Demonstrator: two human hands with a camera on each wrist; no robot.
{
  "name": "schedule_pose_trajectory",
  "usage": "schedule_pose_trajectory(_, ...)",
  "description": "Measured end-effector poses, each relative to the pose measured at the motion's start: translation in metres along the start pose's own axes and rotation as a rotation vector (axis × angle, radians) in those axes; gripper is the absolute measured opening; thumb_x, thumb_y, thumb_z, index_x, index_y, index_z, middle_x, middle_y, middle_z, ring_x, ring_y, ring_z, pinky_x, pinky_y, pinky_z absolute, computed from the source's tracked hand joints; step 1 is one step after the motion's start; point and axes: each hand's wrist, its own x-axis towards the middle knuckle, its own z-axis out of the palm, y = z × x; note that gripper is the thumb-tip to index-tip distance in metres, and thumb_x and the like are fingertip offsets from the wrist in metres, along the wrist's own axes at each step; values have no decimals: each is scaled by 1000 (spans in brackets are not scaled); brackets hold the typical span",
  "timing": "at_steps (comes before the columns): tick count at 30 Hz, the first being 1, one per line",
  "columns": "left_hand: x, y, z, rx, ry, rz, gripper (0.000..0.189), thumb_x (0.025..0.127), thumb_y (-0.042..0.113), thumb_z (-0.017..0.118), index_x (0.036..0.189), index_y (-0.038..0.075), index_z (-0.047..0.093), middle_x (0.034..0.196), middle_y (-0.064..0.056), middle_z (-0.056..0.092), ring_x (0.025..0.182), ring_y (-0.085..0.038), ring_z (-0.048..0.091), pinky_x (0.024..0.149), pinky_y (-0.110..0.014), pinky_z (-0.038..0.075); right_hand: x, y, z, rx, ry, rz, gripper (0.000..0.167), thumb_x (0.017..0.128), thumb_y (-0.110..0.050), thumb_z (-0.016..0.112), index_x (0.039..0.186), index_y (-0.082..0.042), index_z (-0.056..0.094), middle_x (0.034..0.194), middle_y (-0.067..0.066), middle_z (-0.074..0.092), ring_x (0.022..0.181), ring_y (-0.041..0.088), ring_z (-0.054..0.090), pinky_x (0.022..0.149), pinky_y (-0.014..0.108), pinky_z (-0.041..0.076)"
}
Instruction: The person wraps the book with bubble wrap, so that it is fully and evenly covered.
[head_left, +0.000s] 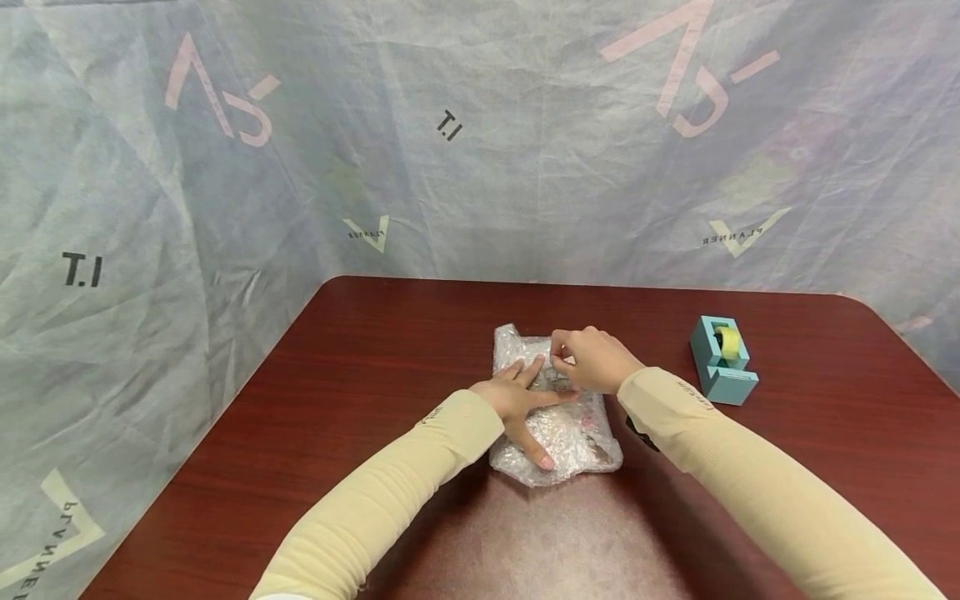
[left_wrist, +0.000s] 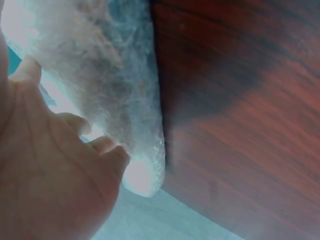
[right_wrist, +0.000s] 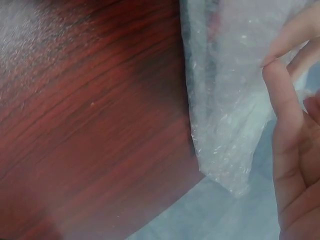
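Note:
A flat package in clear bubble wrap (head_left: 558,433) lies on the table in the head view. My left hand (head_left: 517,400) rests on it with fingers spread, pressing the wrap. In the left wrist view, the left hand (left_wrist: 60,155) lies along the side of the bubble wrap (left_wrist: 115,75). My right hand (head_left: 596,358) is over the package's far right part, its fingers curled. In the right wrist view, thumb and finger of the right hand (right_wrist: 295,125) meet at their tips beside the wrap (right_wrist: 225,100). Whether something thin is between them is not visible.
A teal tape dispenser (head_left: 723,383) with a yellow roll (head_left: 727,342) stands right of the package. The dark red wooden table (head_left: 360,350) has its far edge close to a printed grey cloth (head_left: 480,167) hanging behind it.

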Motion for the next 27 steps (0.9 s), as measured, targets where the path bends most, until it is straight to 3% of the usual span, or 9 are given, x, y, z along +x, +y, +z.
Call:
schedule_pose_trajectory(4, 1, 0, -1, 6, -8, -6, 102, 77, 63, 81, 159, 50, 22, 171, -5, -6, 156, -33, 1, 120, -52, 24, 0, -3, 0, -5, 5, -18, 5, 99, -12, 63, 96, -10, 66, 86, 8, 73, 57, 11, 61, 64, 38, 54)
schedule_pose_trajectory(9, 1, 0, -1, 8, -14, -5, 101, 77, 62, 81, 159, 48, 23, 171, -7, -4, 156, -33, 0, 121, -51, 21, 1, -9, 1, -10, -3, -22, 5, 100, -14, 65, 97, -11, 68, 88, 10, 73, 61, 14, 65, 66, 40, 55)
schedule_pose_trajectory(15, 2, -1, -1, -3, -17, -3, 100, 78, 61, 81, 160, 46, 26, 171, -10, -1, 156, -33, 0, 122, -50, 19, 1, -9, 6, -54, 6, -119, 5, 97, -11, 69, 93, -11, 71, 92, 3, 75, 85, 22, 72, 92, 61, 49)
schedule_pose_trajectory(19, 2, 0, 0, -19, -20, -13, 100, 78, 62, 81, 160, 45, 26, 171, -6, -3, 156, -31, -1, 121, -52, 21, -1, -7, 7, -58, 27, -184, 8, 93, -9, 73, 86, -13, 73, 83, -6, 73, 76, 13, 68, 92, 70, 44)
schedule_pose_trajectory(21, 0, 0, 0, -22, -17, -21, 100, 77, 62, 81, 160, 45, 27, 171, -5, -3, 156, -31, -1, 121, -52, 21, -2, -7, 8, -39, 20, -196, 12, 91, -8, 74, 82, -16, 73, 77, -11, 70, 68, 7, 61, 88, 63, 50)
schedule_pose_trajectory(24, -1, 0, 0, -15, -12, -35, 101, 76, 63, 82, 159, 44, 28, 171, -5, -2, 156, -30, 0, 121, -51, 21, -4, -8, 9, -32, 19, -213, 16, 90, -9, 75, 78, -19, 72, 72, -14, 66, 60, 4, 53, 71, 44, 55)
schedule_pose_trajectory(27, -1, 0, 0, -6, -8, -27, 101, 76, 63, 82, 159, 45, 28, 171, -5, -2, 156, -31, 0, 121, -51, 21, -4, -9, 8, -25, 34, -168, 12, 91, -12, 74, 81, -18, 73, 78, -8, 70, 63, 8, 59, 63, 35, 53)
